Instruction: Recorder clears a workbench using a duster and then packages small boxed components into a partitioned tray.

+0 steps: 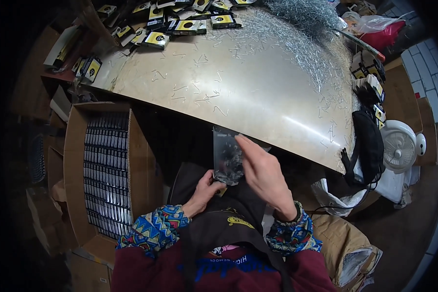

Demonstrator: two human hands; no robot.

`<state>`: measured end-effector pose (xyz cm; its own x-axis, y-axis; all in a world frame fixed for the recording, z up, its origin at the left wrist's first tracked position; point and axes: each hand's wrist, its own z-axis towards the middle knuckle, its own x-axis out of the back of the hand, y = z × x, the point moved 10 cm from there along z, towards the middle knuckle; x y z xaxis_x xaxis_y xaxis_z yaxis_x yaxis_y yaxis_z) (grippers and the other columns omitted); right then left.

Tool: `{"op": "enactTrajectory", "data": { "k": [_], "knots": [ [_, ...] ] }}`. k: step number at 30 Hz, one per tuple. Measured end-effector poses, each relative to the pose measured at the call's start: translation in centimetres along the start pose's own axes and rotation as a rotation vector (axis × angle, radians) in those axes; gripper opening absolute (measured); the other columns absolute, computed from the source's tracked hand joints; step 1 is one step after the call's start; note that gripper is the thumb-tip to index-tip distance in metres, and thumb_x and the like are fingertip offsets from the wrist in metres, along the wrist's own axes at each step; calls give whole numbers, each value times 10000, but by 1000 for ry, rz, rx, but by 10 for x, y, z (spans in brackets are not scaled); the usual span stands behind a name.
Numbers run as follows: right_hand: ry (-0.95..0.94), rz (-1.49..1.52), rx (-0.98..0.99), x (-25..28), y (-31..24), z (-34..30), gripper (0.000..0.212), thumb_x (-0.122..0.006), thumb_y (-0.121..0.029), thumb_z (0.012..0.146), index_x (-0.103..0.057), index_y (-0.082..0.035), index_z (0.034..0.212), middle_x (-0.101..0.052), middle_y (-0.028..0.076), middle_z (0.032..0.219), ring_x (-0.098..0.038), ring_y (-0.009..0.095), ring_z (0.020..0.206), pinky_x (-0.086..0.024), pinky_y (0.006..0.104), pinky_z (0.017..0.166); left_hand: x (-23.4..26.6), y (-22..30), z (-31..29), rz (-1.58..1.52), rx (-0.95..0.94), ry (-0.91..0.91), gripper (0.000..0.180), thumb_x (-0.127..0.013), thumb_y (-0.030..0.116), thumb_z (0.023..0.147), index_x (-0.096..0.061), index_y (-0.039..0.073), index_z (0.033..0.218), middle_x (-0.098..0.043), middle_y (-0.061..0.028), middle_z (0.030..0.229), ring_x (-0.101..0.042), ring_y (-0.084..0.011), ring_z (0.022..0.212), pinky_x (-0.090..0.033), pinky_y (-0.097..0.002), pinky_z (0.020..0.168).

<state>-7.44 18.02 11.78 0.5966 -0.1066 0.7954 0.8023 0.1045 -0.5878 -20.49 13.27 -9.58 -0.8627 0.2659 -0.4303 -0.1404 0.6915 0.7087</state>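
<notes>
Facing the table (258, 92), you have loose metal hooks (301, 44) heaped on its far right part, probably leaving its near part free for working. The open carton (142, 160) stands left of the table's near edge, likely for easy reach, with flat packs (107, 170) packed in rows. The clear plastic bag (224, 158) is just before that edge. Your right hand (266, 177) slants along its right side, fingers straight and pressed together; the thumb is hidden, so its grip cannot be told. Your left hand (202, 195), bent inward, pinches its lower corner between thumb and fingers, seemingly steadying it.
</notes>
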Motion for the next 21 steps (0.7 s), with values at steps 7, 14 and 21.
{"op": "enactTrajectory", "data": {
  "k": [7, 14, 21],
  "knots": [
    [86, -156, 127, -51, 5, -30, 334, -592, 19, 719, -618, -29, 1049, -570, 126, 962, -543, 313, 900, -454, 367, 747, -16, 27, -16, 948, -486, 163, 675, -792, 216, 691, -379, -15, 1172, -590, -220, 943, -584, -419, 909, -475, -444, 770],
    [-2, -77, 209, -69, -10, -54, 369, -574, -15, 727, -559, 49, 1090, -558, 175, 1048, -551, 309, 913, -464, 378, 789, -14, 38, -24, 988, -528, 128, 512, -711, 139, 744, -415, -31, 1126, -568, -256, 992, -572, -427, 925, -473, -468, 775],
    [-260, 359, 143, -91, -4, -68, 365, -615, -59, 850, -558, 31, 1199, -595, 207, 1188, -595, 366, 1045, -503, 395, 879, 12, 44, -42, 1127, -648, 7, 819, -767, 135, 646, -378, -11, 1353, -559, -186, 1034, -578, -383, 941, -484, -419, 825]
  ]
}}
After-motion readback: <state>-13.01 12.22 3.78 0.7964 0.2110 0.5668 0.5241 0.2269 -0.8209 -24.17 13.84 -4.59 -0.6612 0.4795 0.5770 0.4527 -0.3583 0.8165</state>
